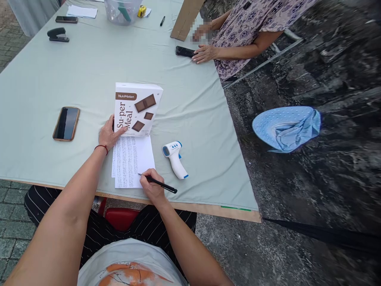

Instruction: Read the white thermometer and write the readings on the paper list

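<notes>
My left hand (109,133) is closed on the lower left corner of a white box (139,109) printed "NutriMotion Su-per Meal" with brown chocolate pieces. The box stands tilted over the upper end of some paper sheets (145,161), hiding that part of them. Dense rows of small handwriting fill the left side of the top sheet. In my right hand (153,186) is a black pen (162,184), its tip at the sheet near the written columns. Just right of the paper lies a white and blue infrared thermometer (175,159).
A smartphone (66,124) lies at the left. Farther back are a stapler (58,35), another phone (66,19), a clear tub (122,11) and a tape measure (142,11). Across the table, another person's hand (204,53) touches a black case (185,51). A blue hat (287,129) is beyond the right edge.
</notes>
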The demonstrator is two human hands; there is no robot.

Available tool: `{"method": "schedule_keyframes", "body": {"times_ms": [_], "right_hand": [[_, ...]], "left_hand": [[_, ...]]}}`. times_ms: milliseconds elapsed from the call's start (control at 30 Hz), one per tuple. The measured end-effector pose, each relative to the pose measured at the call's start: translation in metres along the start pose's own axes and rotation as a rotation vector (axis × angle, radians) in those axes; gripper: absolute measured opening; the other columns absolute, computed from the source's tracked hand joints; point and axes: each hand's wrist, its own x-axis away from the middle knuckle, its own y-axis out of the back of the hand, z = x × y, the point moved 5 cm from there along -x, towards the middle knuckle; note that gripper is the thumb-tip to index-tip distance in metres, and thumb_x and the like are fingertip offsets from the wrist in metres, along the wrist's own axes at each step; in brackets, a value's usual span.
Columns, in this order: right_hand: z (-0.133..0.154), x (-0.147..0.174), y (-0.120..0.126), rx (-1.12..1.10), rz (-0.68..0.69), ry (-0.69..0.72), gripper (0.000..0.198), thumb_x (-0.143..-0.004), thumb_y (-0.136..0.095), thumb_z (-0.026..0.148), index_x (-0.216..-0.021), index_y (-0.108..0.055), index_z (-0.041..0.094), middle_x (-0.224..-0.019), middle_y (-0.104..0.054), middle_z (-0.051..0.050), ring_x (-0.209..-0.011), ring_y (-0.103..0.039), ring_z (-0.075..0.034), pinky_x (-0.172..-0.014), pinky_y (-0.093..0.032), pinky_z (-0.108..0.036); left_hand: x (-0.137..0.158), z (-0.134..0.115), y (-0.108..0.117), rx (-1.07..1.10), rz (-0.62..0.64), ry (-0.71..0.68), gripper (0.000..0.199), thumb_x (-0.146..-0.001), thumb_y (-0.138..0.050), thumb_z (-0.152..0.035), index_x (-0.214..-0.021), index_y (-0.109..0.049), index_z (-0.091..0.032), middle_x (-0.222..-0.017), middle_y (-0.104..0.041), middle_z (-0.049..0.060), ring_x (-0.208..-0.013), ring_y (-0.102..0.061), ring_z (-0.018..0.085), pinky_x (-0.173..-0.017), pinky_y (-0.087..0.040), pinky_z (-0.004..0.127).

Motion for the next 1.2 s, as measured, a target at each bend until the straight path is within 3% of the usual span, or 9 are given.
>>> {"method": "schedule_keyframes", "body": {"times_ms": [133,267,400,600,800,933,1000,1100,1200], "right_hand": [[0.004,0.002,0.006,0.032,-0.058,0.061,0.012,-0.082,-0.048,0.028,-0.073,-0.052,0.022,-0.06,-0.051,0.003,-0.054,-0.048,-0.013,-0.055,-0.044,-0.026],[0.012,-0.011,0.014,0.094,-0.07,0.296,0.018,-0.094,-0.045,0.025,-0.099,-0.062,0.021,-0.087,-0.063,-0.006,-0.08,-0.062,-0.018,-0.074,-0.053,-0.031],[-0.001,-0.043,0.019,0.297,0.044,0.424,0.038,-0.097,-0.034,0.013,-0.127,-0.057,0.019,-0.108,-0.061,-0.012,-0.103,-0.059,-0.022,-0.088,-0.053,-0.039],[-0.027,-0.076,0.017,0.489,0.192,0.474,0.058,-0.09,-0.029,0.002,-0.142,-0.047,0.018,-0.119,-0.058,-0.015,-0.106,-0.057,-0.025,-0.089,-0.054,-0.043],[-0.013,-0.072,0.034,0.437,-0.01,0.503,0.048,-0.094,-0.036,0.011,-0.14,-0.048,0.021,-0.121,-0.058,-0.013,-0.114,-0.055,-0.024,-0.097,-0.051,-0.043],[-0.02,-0.07,0.063,0.498,-0.229,0.369,0.037,-0.094,-0.051,0.029,-0.13,-0.055,0.02,-0.119,-0.056,-0.016,-0.112,-0.053,-0.028,-0.096,-0.048,-0.047],[-0.036,-0.07,0.075,0.575,-0.283,0.224,0.049,-0.089,-0.059,0.043,-0.13,-0.054,0.016,-0.119,-0.053,-0.019,-0.112,-0.051,-0.033,-0.095,-0.046,-0.051],[-0.066,-0.069,0.081,0.679,-0.193,-0.044,0.065,-0.079,-0.066,0.055,-0.128,-0.054,0.013,-0.111,-0.055,-0.02,-0.106,-0.052,-0.036,-0.086,-0.047,-0.051],[-0.082,-0.064,0.076,0.673,-0.075,-0.231,0.052,-0.08,-0.063,0.053,-0.117,-0.061,0.016,-0.101,-0.057,-0.015,-0.093,-0.057,-0.032,-0.074,-0.047,-0.041]], "left_hand": [[-0.001,0.0,0.0,0.002,0.003,-0.006,0.067,-0.077,-0.065,-0.064,-0.133,-0.053,-0.029,-0.116,-0.067,0.005,-0.104,-0.063,0.028,-0.086,-0.05,0.04],[-0.002,-0.003,0.002,0.001,-0.001,-0.01,0.067,-0.077,-0.064,-0.067,-0.131,-0.054,-0.027,-0.118,-0.067,0.006,-0.106,-0.062,0.028,-0.087,-0.05,0.04],[-0.002,-0.006,0.004,0.018,0.002,-0.009,0.065,-0.078,-0.063,-0.067,-0.129,-0.055,-0.027,-0.117,-0.067,0.005,-0.106,-0.062,0.028,-0.087,-0.05,0.041],[0.0,-0.007,0.006,0.008,-0.003,0.006,0.062,-0.078,-0.064,-0.064,-0.127,-0.056,-0.028,-0.116,-0.068,0.005,-0.104,-0.063,0.029,-0.085,-0.051,0.042],[0.002,-0.005,0.007,-0.019,-0.012,0.017,0.066,-0.077,-0.063,-0.066,-0.13,-0.055,-0.028,-0.113,-0.068,0.006,-0.103,-0.063,0.03,-0.085,-0.05,0.043],[0.003,-0.004,0.008,-0.01,0.007,0.029,0.065,-0.078,-0.062,-0.066,-0.131,-0.054,-0.029,-0.114,-0.068,0.006,-0.102,-0.063,0.03,-0.083,-0.05,0.042],[0.004,-0.003,0.008,-0.013,0.008,0.036,0.063,-0.078,-0.061,-0.066,-0.13,-0.055,-0.029,-0.115,-0.068,0.006,-0.102,-0.064,0.03,-0.082,-0.05,0.042],[0.004,-0.003,0.009,-0.026,0.003,0.037,0.062,-0.079,-0.061,-0.065,-0.13,-0.055,-0.03,-0.115,-0.068,0.005,-0.101,-0.064,0.03,-0.082,-0.05,0.042],[0.005,-0.003,0.009,-0.026,-0.003,0.016,0.063,-0.08,-0.06,-0.065,-0.132,-0.053,-0.03,-0.115,-0.069,0.005,-0.101,-0.064,0.03,-0.083,-0.05,0.042]]}}
